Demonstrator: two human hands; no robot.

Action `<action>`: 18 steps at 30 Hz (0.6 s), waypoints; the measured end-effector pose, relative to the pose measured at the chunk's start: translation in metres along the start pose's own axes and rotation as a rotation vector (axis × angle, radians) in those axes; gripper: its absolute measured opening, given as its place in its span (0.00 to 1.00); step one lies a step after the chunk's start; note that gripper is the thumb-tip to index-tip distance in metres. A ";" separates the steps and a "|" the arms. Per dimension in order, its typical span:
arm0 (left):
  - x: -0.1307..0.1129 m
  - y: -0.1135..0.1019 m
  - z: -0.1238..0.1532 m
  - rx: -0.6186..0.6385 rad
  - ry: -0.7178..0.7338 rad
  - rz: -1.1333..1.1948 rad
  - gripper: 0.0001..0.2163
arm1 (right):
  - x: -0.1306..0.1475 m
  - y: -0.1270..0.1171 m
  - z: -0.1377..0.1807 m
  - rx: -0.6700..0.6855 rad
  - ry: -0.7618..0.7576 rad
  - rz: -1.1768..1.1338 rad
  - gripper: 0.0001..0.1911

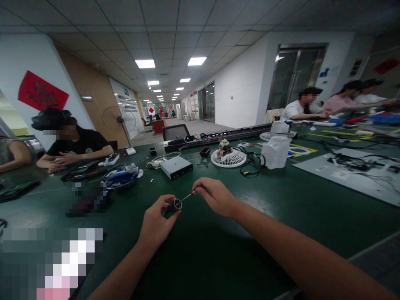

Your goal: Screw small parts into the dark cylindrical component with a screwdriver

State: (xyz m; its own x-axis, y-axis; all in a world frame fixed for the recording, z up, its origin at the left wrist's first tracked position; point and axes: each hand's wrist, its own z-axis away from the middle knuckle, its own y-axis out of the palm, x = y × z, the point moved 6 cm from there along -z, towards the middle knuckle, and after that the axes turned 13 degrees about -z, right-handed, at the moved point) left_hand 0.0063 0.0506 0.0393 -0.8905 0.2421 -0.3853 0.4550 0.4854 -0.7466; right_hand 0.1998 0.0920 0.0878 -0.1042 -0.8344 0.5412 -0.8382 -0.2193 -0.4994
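My left hand [158, 218] grips a small dark cylindrical part [176, 204] between thumb and fingers, its pale-rimmed round end turned to the right. In my right hand [215, 196] is a thin screwdriver [188, 196] with a red handle end, pinched by thumb and fingers. Its metal shaft points down and left at the round end of the part; whether the tip touches inside cannot be made out. Both hands are above the green tabletop. Beyond them lie a silver box like a disc drive [177, 167] and a round white fan grille [228, 158] with a motor on it.
A white plastic housing [275, 152] with black cables stands right of the grille. Farther right lies a grey panel [350, 175] with wiring. At left are a blue tool bundle [121, 177] and a seated person [78, 141]. Several people sit at the far right.
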 end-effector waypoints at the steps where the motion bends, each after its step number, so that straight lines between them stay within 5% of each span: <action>1: 0.000 0.000 0.000 0.002 0.004 -0.003 0.17 | 0.000 -0.001 0.000 -0.009 0.007 0.000 0.07; 18: -0.002 0.000 -0.001 0.036 0.010 -0.043 0.16 | 0.001 0.000 0.000 -0.025 0.058 0.025 0.08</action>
State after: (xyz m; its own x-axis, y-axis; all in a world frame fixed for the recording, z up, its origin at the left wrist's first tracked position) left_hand 0.0077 0.0508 0.0404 -0.9092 0.2302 -0.3469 0.4159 0.4652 -0.7814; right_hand 0.1998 0.0916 0.0886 -0.1557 -0.8083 0.5678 -0.8478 -0.1856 -0.4968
